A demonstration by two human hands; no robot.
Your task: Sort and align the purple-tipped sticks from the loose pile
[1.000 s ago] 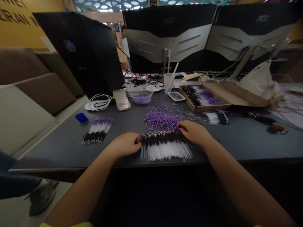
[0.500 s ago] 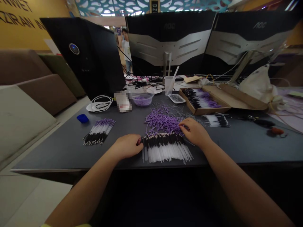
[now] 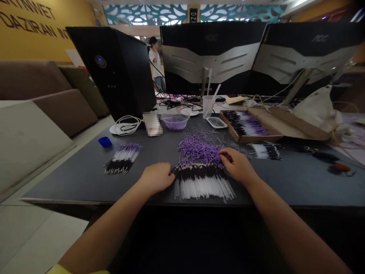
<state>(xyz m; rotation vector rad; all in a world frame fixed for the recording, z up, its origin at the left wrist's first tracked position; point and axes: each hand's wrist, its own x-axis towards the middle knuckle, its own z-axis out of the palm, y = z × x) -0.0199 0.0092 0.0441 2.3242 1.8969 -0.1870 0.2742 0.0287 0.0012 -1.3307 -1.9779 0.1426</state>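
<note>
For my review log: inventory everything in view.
sticks: many, black, white, front centre
short pieces: many, purple, behind sticks
left bundle: one, purple, white, black, left
right pile: one, white, black, right
carton: one, brown, back right
bowl: one, clear, back centre
tray: one, white, beside carton
cup: one, translucent, behind tray
container: one, blue, left
tower: one, black, back left
monitors: two, black, silver, back
bag: one, white, right
desk: one, dark, foreground
person: one, in white, background
left hand: one, bare, beside sticks
right hand: one, bare, by short pieces

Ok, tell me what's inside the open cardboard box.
The cardboard box holds slender sticks lying close together, with black, white and purple lengths. Anything beneath the top ones is covered and can't be seen.
</note>
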